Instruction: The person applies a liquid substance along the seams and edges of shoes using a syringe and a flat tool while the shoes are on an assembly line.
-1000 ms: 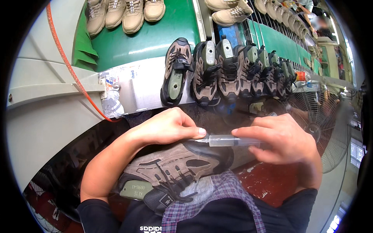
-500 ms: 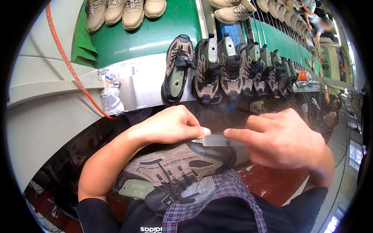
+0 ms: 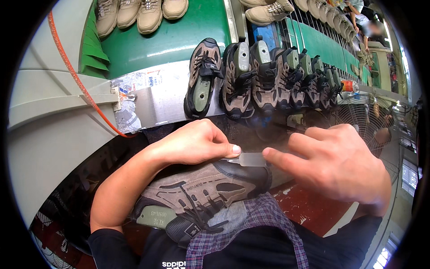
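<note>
Across the person's lap lies a brown-and-black suede lace-up shoe (image 3: pixel 192 186), tilted on its side, toe to the right, laces toward the body, with an olive-green shoe-shaped insert (image 3: pixel 156 216) showing at its opening. Along its far edge, the right hand (image 3: pixel 336 161) grips a translucent plastic syringe-like tube (image 3: pixel 252 159), index finger stretched against the barrel. The left hand (image 3: pixel 199 141) is curled narrow above the shoe, thumb just beside the tube's tip; its other fingertips are hidden, so I cannot tell what it grips. Under the shoe shows a purple plaid apron (image 3: pixel 273 217). Farther out, a row of matching brown-and-black shoes (image 3: pixel 264 89) stands on a silver metal ledge (image 3: pixel 165 96); beyond it, beige laced shoes (image 3: pixel 150 18) sit on a glossy green surface (image 3: pixel 165 51). A round wire-caged fan (image 3: pixel 365 116) stands right, an orange hose (image 3: pixel 74 71) hangs left.
</note>
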A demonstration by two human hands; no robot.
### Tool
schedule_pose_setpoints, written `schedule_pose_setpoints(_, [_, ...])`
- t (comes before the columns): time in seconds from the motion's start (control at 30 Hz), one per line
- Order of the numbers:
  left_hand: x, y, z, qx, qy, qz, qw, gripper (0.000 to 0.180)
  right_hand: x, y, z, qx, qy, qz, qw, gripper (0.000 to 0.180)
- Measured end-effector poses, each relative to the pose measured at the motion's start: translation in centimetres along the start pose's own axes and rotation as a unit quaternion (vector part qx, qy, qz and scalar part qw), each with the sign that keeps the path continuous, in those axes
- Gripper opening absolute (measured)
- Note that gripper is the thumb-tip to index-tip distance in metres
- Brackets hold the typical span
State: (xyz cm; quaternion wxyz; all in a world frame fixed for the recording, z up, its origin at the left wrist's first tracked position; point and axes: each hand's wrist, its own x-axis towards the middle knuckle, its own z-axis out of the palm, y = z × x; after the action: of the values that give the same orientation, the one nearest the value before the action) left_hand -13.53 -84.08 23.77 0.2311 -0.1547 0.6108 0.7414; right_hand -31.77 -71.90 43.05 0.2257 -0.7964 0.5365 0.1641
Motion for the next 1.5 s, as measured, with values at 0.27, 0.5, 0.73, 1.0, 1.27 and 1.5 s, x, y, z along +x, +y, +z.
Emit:
schedule_pose_setpoints(0.27, [0.3,-0.2,0.0,0.007,0.001,-0.001,1.0,0.047,-0.8,0.2,0.2,-0.001,0.008,0.011,1.0,0.054])
schedule_pose_setpoints(0.5, [0.1,0.3,0.0,0.004,0.002,-0.018,1.0,0.043,-1.7,-0.3,0.1,-0.026,0.002,0.025,0.999,0.049])
schedule_pose_setpoints(0.73, [-0.3,0.2,0.2,-0.007,0.007,0.004,1.0,0.043,-2.3,-0.8,-0.2,-0.032,-0.005,0.04,0.999,0.05])
schedule_pose_setpoints(1.0, [-0.1,0.3,0.5,-0.004,0.001,0.009,1.0,0.038,-1.9,-1.0,0.8,-0.025,0.016,0.022,0.999,0.053])
schedule_pose_setpoints(1.27, [0.0,-0.1,0.6,0.007,0.003,0.004,1.0,0.043,-0.7,-1.4,1.4,-0.056,0.04,-0.016,0.997,0.052])
schedule_pose_setpoints(1.5, [-0.2,-0.1,0.4,0.012,0.009,0.009,1.0,0.046,-0.4,-1.7,1.0,-0.09,0.055,-0.024,0.994,0.048])
